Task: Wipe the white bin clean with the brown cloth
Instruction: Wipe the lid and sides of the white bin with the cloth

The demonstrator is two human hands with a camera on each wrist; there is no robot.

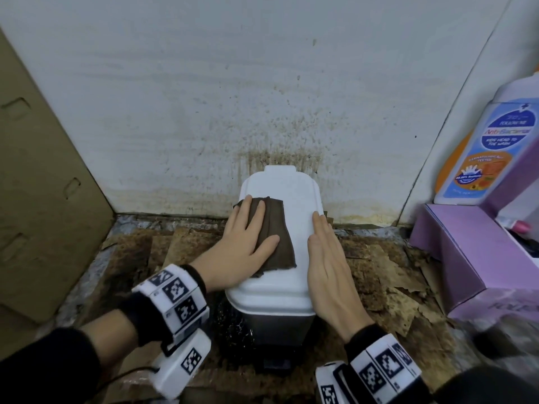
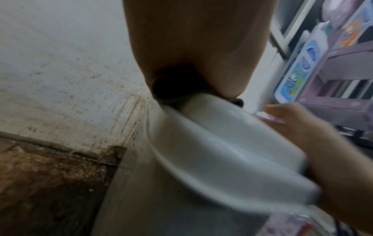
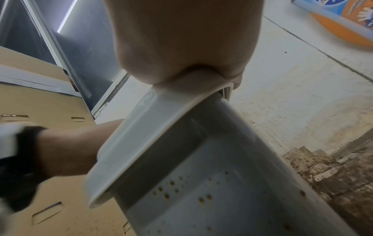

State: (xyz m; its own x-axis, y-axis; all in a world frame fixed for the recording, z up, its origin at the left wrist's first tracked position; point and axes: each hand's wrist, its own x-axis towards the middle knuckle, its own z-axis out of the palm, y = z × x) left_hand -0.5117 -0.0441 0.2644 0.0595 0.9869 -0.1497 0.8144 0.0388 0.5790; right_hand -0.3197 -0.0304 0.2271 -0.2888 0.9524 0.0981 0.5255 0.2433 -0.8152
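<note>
My left hand: fingers spread flat, pressing brown cloth on white bin lid. My right hand: flat along lid's right edge. Right wrist view alone shows rust-coloured specks on bin's side.

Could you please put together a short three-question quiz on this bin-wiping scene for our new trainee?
1. True or false: the left hand presses the brown cloth flat on the lid of the white bin.
2. Where does the right hand rest? A) on the purple box B) along the right edge of the bin's lid C) on the wall
3. Fill in: in the right wrist view, the bin's side shows small ______ spots.

Key: 1 true; 2 B; 3 brown.
</note>
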